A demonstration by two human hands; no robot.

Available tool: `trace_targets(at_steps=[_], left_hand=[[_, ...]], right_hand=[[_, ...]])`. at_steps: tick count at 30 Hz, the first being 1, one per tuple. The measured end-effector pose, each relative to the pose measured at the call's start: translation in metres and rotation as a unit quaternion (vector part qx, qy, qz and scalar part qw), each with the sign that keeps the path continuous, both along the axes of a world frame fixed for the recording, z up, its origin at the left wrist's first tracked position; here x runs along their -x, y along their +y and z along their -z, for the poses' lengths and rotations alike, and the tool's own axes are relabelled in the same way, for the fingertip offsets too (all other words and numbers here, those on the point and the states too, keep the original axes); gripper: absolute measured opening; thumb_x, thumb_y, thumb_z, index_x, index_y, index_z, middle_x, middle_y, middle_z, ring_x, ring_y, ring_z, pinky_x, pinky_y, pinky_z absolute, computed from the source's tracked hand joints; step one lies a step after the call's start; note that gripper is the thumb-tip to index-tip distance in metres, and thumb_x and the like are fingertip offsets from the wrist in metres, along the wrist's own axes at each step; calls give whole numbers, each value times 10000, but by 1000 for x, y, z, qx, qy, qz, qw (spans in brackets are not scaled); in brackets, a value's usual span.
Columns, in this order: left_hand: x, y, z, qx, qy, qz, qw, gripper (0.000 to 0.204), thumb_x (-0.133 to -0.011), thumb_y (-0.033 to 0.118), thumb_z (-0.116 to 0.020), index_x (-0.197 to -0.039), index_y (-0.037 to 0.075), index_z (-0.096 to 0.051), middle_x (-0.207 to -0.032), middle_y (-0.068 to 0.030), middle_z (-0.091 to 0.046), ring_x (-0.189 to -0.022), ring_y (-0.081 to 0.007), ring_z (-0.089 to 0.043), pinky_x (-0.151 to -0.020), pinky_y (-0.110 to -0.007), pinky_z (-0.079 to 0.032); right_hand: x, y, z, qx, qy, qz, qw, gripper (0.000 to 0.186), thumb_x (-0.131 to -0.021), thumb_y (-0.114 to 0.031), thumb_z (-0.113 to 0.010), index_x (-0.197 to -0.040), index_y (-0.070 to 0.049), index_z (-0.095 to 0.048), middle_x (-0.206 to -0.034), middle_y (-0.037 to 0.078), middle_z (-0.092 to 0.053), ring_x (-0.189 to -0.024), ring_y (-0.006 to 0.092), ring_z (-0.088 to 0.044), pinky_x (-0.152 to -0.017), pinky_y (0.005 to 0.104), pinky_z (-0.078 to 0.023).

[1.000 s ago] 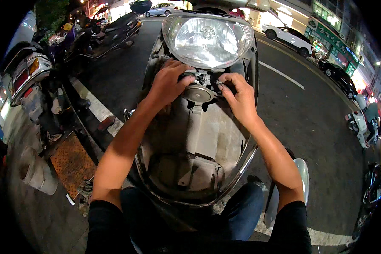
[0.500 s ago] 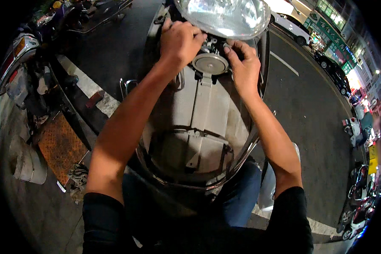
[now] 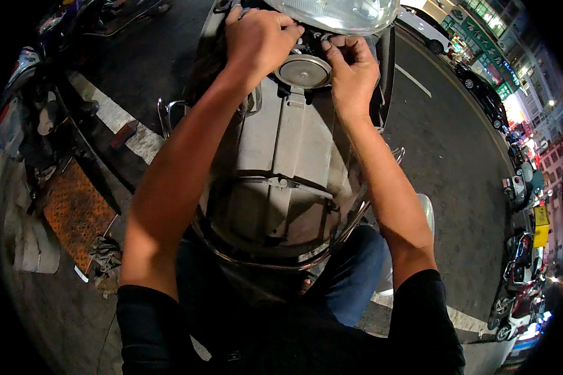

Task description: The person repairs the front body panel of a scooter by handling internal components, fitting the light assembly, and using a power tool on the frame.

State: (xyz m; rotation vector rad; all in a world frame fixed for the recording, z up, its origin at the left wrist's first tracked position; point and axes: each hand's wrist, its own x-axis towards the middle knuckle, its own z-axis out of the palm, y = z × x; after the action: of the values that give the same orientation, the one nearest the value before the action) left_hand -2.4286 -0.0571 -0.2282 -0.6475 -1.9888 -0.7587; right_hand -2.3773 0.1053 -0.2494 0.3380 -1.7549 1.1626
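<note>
A large clear headlight sits at the top of an opened scooter front, with a round metal horn just below it. My left hand is closed at the headlight's lower left edge; its thumb and forefinger reach into the dark gap above the horn. On the other side of that gap, my right hand pinches with thumb and forefinger beside the horn. What either hand's fingertips hold is too small or hidden to make out. Below the horn stretches the scooter's dusty grey inner panel.
A curved metal bar rims the scooter front near my knees. On the left lie a rusty plate, a crumpled rag and a reddish block. Parked scooters and a white car stand along the right.
The view has shifted a little, so the scooter sits slightly higher and further left. Both hands stay at the gap under the headlight, the right thumb and forefinger drawn closer together.
</note>
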Motion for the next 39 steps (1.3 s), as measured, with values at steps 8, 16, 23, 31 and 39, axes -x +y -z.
trace_targets(at_steps=[8,16,23,31,39], left_hand=[[-2,-2,0,20,-31,33,999,315,-829,391,-642,-904,102,-742,-894,-120,-700,-911,-276,-636,-1035,-397,-288],[-21,-5,-16,-43,-155,139,977,258,-806,257,-640,-830,7,-696,-784,-186,-667,-744,-304,-664,-664,-399,-494],[-22,-6,-28,-36,-271,170,947,256,-831,235,-623,-930,9,-694,-859,-175,-682,-836,-298,-652,-735,-393,-494],[-14,-10,-7,37,-129,118,984,282,-862,315,-579,-971,98,-722,-918,-121,-698,-952,-285,-621,-1107,-435,-191],[-17,-4,-2,94,-31,4,995,253,-867,258,-536,-961,104,-714,-941,-106,-688,-953,-303,-610,-1057,-464,-282]], right_hand=[[-3,-1,0,13,1,-8,1000,131,-801,-75,-703,-877,8,-636,-796,56,-644,-705,120,-540,-672,267,-455],[-4,-9,0,92,-24,-86,992,158,-819,-17,-688,-956,24,-622,-820,30,-645,-716,69,-546,-662,221,-458],[6,3,-6,-4,-31,-5,999,209,-779,-102,-727,-941,24,-683,-823,84,-627,-738,173,-589,-712,289,-473],[-8,-2,-11,-104,-39,102,989,246,-746,-153,-758,-937,-9,-701,-1010,132,-564,-929,256,-558,-812,334,-454],[0,5,-13,-80,-76,72,991,228,-757,-162,-757,-917,-6,-712,-937,150,-585,-868,272,-574,-807,335,-453]])
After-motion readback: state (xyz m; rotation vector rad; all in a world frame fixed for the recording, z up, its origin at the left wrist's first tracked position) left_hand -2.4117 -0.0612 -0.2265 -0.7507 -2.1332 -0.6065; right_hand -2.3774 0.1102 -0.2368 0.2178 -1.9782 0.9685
